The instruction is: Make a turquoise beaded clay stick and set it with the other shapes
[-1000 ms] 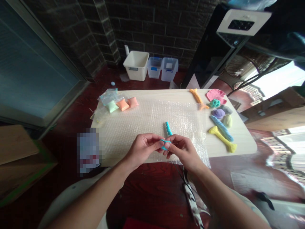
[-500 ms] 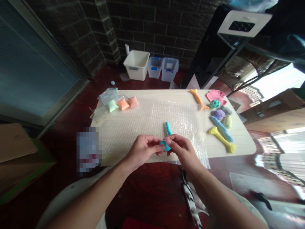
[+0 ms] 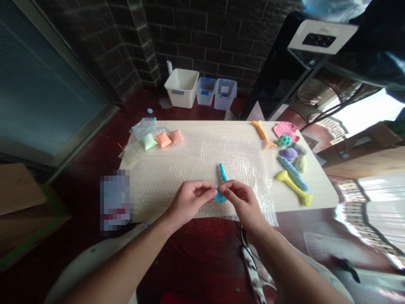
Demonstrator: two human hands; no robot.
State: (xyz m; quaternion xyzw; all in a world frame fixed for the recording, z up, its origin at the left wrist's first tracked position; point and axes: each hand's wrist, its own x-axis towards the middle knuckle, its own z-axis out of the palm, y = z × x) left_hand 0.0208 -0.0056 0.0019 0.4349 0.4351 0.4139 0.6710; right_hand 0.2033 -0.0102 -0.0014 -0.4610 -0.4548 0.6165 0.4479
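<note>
Between my two hands is a flat piece of blue modelling clay (image 3: pixel 220 197), near the front edge of the table. My left hand (image 3: pixel 195 197) pinches its left side with thumb and forefinger. On the other side, my right hand (image 3: pixel 238 194) pinches it the same way. Just beyond my fingertips, a beaded strip of blue clay (image 3: pixel 222 171) lies on the bubble wrap (image 3: pixel 177 177); its near end is hidden behind my right hand. Whether the strip joins the held piece, I cannot tell.
Along the right of the table (image 3: pixel 319 190) lie clay shapes: a yellow bone (image 3: pixel 293 188), a blue twist (image 3: pixel 292 172), an orange bone (image 3: pixel 263 134) and several lumps. Packets of clay (image 3: pixel 163 139) sit at the back left. Bins (image 3: pixel 182 88) stand on the floor behind.
My fingertips have shifted slightly on the blue clay, and more of its lower part shows below them. The beaded strip stays in place.
</note>
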